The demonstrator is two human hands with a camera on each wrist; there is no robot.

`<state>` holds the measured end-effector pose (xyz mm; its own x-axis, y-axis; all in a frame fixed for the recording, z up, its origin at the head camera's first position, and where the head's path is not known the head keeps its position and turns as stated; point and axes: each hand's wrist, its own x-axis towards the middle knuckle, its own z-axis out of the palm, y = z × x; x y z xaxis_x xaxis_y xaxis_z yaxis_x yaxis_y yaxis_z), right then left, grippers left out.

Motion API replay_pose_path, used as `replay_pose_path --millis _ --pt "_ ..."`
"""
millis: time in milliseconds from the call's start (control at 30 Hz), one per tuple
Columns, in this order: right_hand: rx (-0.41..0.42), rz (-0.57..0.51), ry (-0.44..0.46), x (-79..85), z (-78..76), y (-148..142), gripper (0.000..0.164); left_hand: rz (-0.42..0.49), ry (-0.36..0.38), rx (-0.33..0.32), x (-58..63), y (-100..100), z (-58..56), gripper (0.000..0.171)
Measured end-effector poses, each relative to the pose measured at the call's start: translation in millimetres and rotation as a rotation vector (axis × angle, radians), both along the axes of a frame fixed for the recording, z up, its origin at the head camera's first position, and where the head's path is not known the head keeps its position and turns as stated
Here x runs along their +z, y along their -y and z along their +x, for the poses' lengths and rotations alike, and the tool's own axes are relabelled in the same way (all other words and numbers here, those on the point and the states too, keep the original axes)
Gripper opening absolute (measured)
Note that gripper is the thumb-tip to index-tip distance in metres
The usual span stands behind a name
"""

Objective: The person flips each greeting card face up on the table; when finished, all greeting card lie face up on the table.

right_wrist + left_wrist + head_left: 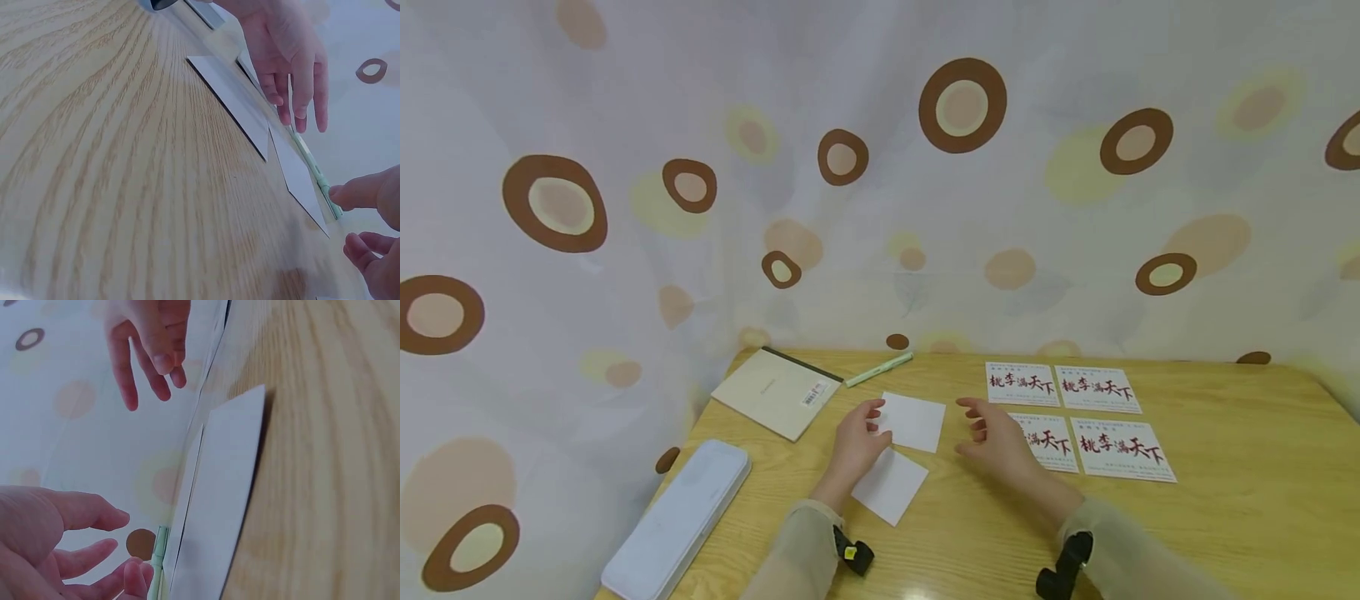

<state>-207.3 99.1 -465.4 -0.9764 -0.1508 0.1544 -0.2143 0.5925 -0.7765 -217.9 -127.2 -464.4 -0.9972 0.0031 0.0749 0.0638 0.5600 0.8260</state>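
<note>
Two blank white cards lie on the table, a far one (pixel 917 422) and a nearer, turned one (pixel 892 486). My left hand (pixel 859 442) hovers at their left side, overlapping both in the head view, its fingers loosely bent with nothing between them. To the right of the cards, my right hand (pixel 1000 442) is raised with thumb and fingers apart, also holding nothing. It partly hides one of several printed cards with red characters (pixel 1123 450), which lie in two rows. In the right wrist view, bare wood shows below my right hand (pixel 381 219).
A pale green pen (pixel 880 369) lies behind the blank cards. At the back left is a cream notebook (pixel 771 392) with a barcode label. A whitish oblong case (pixel 677 517) stands along the left table edge. A patterned curtain (pixel 880 208) hangs behind the table.
</note>
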Motion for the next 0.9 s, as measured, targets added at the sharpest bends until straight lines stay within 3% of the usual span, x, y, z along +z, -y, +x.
replay_pose_path --millis 233,467,900 --pt "0.036 0.063 -0.022 0.3 -4.6 14.7 0.068 -0.052 0.013 0.035 -3.3 6.3 -4.2 0.050" --pt "0.050 0.079 -0.003 0.6 -11.4 25.7 0.076 -0.046 0.061 0.058 -3.4 12.3 -6.9 0.052" --pt "0.087 0.159 0.019 -4.7 -18.4 30.1 0.089 -0.070 0.092 0.043 -7.0 15.2 -11.8 0.052"
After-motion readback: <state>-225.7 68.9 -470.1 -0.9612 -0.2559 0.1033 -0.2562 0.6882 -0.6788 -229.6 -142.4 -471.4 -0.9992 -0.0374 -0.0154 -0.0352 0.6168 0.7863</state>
